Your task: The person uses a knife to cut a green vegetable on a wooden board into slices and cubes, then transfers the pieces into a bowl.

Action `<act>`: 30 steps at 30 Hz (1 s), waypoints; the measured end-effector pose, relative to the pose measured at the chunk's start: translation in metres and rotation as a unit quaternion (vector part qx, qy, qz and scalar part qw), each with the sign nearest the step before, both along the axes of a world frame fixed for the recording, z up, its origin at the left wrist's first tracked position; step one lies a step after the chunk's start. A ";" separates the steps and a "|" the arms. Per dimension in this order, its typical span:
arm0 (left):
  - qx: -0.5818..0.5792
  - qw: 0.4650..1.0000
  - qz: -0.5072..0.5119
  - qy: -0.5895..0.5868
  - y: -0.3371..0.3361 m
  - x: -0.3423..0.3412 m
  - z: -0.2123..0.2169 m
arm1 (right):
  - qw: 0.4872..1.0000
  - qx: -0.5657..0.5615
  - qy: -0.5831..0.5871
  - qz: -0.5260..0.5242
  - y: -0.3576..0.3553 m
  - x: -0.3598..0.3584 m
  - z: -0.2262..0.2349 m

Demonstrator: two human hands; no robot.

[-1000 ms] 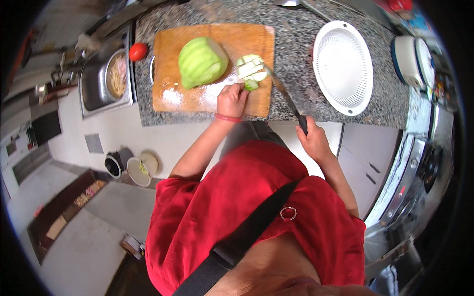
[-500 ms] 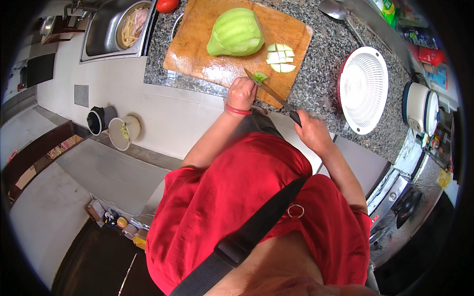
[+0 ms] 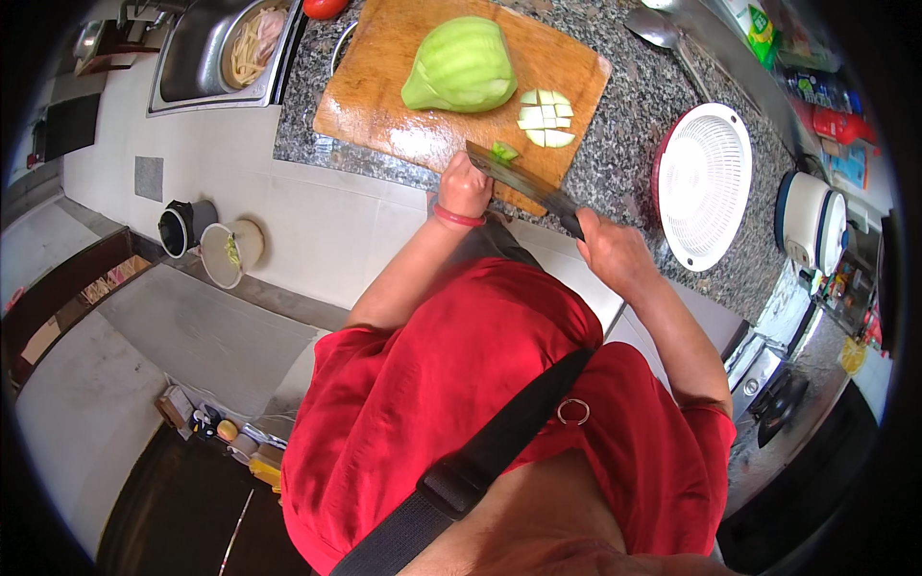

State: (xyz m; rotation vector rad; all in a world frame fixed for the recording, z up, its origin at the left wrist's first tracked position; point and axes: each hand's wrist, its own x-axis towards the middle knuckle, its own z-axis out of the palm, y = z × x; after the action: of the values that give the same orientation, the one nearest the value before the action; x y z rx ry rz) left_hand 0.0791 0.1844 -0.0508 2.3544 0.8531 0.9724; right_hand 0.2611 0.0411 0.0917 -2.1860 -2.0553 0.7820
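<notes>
My right hand point(image 3: 615, 252) grips the dark handle of a kitchen knife point(image 3: 526, 184). Its blade slants up and left over the near edge of a wooden cutting board point(image 3: 375, 101), its tip close to my left hand point(image 3: 465, 184). That left hand is closed at the board's edge, and whatever its fingers hold is hidden. Just beyond the blade lies a small green piece point(image 3: 504, 151). A large peeled pale-green fruit or vegetable point(image 3: 463, 65), its kind unclear, rests whole on the board. Right of it sit several pale cut chunks point(image 3: 545, 117).
A white colander point(image 3: 706, 187) with a red rim beneath stands on the granite counter, right of the board. Past it is a white appliance point(image 3: 809, 221). A large spoon point(image 3: 658, 29) lies behind. At the left are a tomato point(image 3: 325, 8) and a steel sink point(image 3: 182, 72).
The knife has turned so more of its blade face shows, and its tip has shifted slightly left. My left hand stays at the board's near edge. The whole view has shifted slightly.
</notes>
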 end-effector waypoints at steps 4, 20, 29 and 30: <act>-0.002 1.000 -0.003 -0.006 0.001 0.000 0.000 | 1.000 0.021 0.003 0.007 -0.001 0.000 0.002; -0.018 1.000 0.004 -0.019 0.006 0.004 0.006 | 0.999 -0.049 0.012 0.009 0.017 0.005 -0.005; -0.055 0.998 0.026 -0.008 0.006 0.005 0.001 | 0.997 -0.067 0.033 0.013 0.036 0.015 -0.008; -0.057 0.998 0.034 -0.010 0.005 0.005 0.002 | 0.997 -0.070 0.040 0.009 0.039 0.016 -0.008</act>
State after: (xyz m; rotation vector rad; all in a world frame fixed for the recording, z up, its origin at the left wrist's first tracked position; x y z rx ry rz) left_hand 0.0837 0.1898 -0.0486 2.2286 0.9622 0.9457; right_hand 0.2773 0.0800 0.0834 -2.1666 -2.0432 1.0286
